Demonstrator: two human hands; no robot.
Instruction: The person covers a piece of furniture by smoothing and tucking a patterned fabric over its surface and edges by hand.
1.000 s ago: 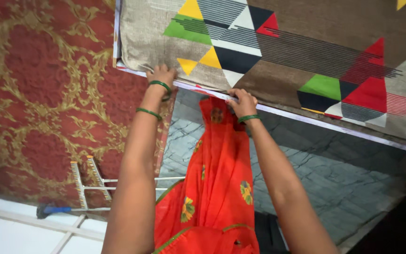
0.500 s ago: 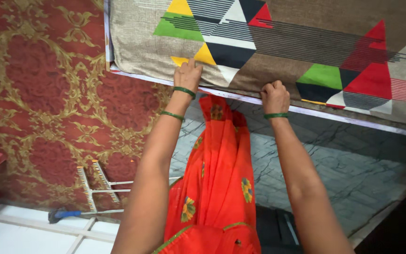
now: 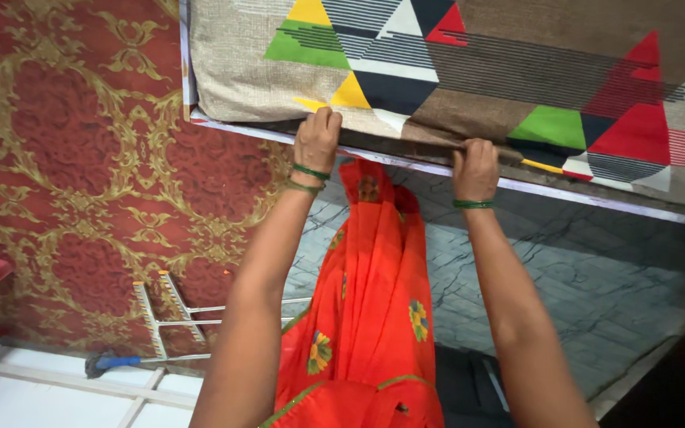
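1. Since the earlier frames, both hands have moved along the near edge of the bed. The left hand has travelled toward the yellow triangle in the print, and the right hand has slid further right and turned from resting on top of the edge to curling over it.

2. Head view, hands: the left hand (image 3: 317,141) is closed, fingers hooked over the edge of the patterned bedsheet (image 3: 517,71), thumb side up. The right hand (image 3: 476,168) is also closed, pinching a small raised fold of the same sheet edge. Both wrists wear green bangles (image 3: 311,171). The grip looks set for pulling or tucking the cloth along the mattress line, judging by the bunched fabric between the hands.

3. Head view, sheet: it lies spread over the mattress at the top of the picture, brown and beige with red, green, yellow and black triangles. Its near edge sits just above a pale bed frame rail (image 3: 596,202).

4. Head view, surroundings: an orange floral garment (image 3: 374,309) hangs down between the arms. A red and gold patterned cloth (image 3: 81,158) fills the left side. Below it lie a metal rack (image 3: 160,313) and a blue-handled tool (image 3: 116,362). Grey marbled floor (image 3: 580,277) shows at right.
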